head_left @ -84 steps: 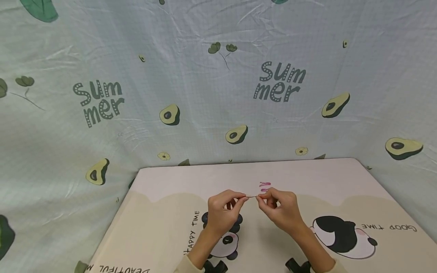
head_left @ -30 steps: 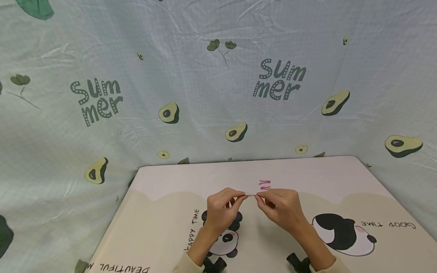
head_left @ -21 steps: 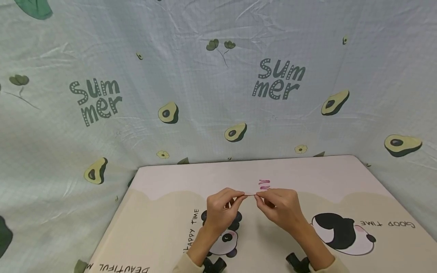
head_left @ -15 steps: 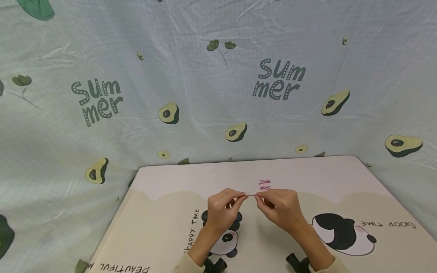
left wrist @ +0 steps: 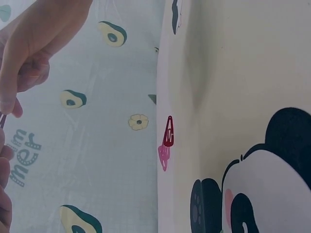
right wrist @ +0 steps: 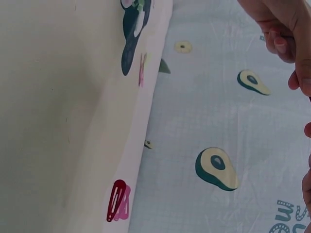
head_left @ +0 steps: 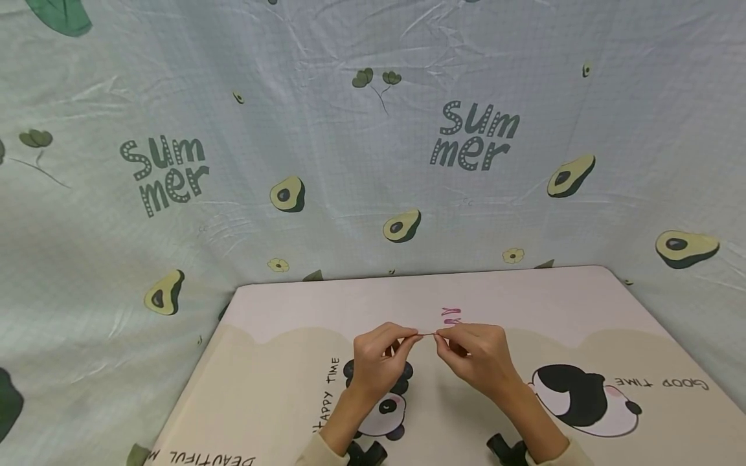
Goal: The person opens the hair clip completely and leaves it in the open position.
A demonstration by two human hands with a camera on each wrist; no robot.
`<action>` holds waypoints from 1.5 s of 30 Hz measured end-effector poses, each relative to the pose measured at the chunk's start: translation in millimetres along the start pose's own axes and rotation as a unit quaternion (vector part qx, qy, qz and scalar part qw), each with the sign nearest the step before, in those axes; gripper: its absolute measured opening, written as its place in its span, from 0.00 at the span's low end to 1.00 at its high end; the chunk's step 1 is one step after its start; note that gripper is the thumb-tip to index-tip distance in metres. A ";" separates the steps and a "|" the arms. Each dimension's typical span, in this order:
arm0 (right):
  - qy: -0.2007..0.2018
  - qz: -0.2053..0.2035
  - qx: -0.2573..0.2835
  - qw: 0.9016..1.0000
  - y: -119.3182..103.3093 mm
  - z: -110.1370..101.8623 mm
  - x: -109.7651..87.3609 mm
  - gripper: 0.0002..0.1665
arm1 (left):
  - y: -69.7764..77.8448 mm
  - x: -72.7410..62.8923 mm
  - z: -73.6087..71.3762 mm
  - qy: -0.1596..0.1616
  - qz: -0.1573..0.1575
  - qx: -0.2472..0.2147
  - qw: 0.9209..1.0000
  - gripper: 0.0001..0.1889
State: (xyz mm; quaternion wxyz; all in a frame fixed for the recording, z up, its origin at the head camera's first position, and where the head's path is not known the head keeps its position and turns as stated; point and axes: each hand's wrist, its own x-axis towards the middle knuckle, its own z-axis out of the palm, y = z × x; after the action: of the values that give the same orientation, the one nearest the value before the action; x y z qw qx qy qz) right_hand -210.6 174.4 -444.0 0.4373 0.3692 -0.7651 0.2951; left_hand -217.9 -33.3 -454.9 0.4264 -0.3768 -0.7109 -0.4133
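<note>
In the head view, both hands meet above the far middle of the table. My left hand (head_left: 379,359) pinches one end of a thin, reddish hair clip (head_left: 427,334) between thumb and index finger. The other end is pinched by my right hand (head_left: 474,356), so the clip bridges the small gap, seen nearly edge-on. Only a sliver of it shows at the left wrist view's edge. A red snap hair clip (left wrist: 168,132) lies on the table, overlapping a pink hair clip (left wrist: 164,158). The right wrist view also shows this red clip (right wrist: 115,200) near the table's far edge.
The table (head_left: 262,388) has a pale cover printed with a panda, a dog-like head and lettering. Behind it hangs a light curtain (head_left: 338,129) with avocado prints. Black wrist mounts (head_left: 368,454) sit below the hands.
Since the oldest frame, my right index finger lies flatter over the clip, with the fingertips still pinching it. Otherwise the hands hold almost still, and the head view has shifted slightly.
</note>
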 end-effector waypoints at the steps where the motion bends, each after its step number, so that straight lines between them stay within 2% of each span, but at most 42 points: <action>1: 0.000 0.001 0.001 1.000 -0.1 0.0 0.0 0.25 | 0.0 0.1 0.0 0.000 0.000 0.000 1.000 0.07; 17: 0.004 0.010 0.019 1.000 -2.1 0.6 0.3 0.23 | 0.3 -0.1 -0.4 -0.003 -0.004 0.001 1.000 0.05; 45: 0.013 -0.001 0.021 1.000 -1.9 4.0 0.7 0.21 | -0.4 -0.2 -0.1 -0.002 0.004 0.002 1.000 0.03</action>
State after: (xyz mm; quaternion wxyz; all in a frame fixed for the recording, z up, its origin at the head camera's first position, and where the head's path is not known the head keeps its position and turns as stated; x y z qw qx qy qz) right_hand -211.1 170.0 -445.0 0.4392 0.3756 -0.7527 0.3153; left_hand -218.2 -33.5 -455.1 0.4278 -0.3797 -0.7109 -0.4092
